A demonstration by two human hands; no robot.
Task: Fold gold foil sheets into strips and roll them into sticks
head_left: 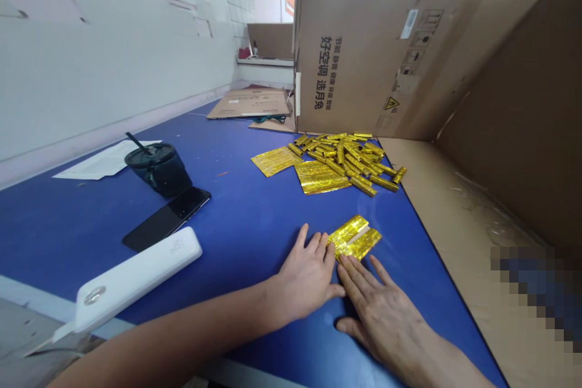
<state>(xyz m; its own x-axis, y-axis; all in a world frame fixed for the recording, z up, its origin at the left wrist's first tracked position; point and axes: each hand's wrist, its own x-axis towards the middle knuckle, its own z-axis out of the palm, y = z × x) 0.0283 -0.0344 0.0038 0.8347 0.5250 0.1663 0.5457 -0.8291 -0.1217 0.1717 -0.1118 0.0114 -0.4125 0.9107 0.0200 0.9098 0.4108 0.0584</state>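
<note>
On the blue table a gold foil sheet (pixel 364 245) lies with two side flaps folded inward, a pale strip showing between them. My left hand (pixel 311 270) rests at its near left edge, fingers spread and fingertips on the foil. Flat at the near right edge is my right hand (pixel 379 300), its fingertips touching the foil and its thumb apart. Neither hand grips anything. Beyond the hands are a flat gold sheet (pixel 273 161), another gold sheet (pixel 322 178) and a heap of rolled gold foil pieces (pixel 359 160).
A large cardboard box (pixel 364 54) stands along the back and right. At left are a dark cup with a straw (pixel 159 170), a black phone (pixel 167 218), a white elongated device (pixel 139 273) and white paper (pixel 97 160). Flattened cardboard (pixel 248 103) lies behind.
</note>
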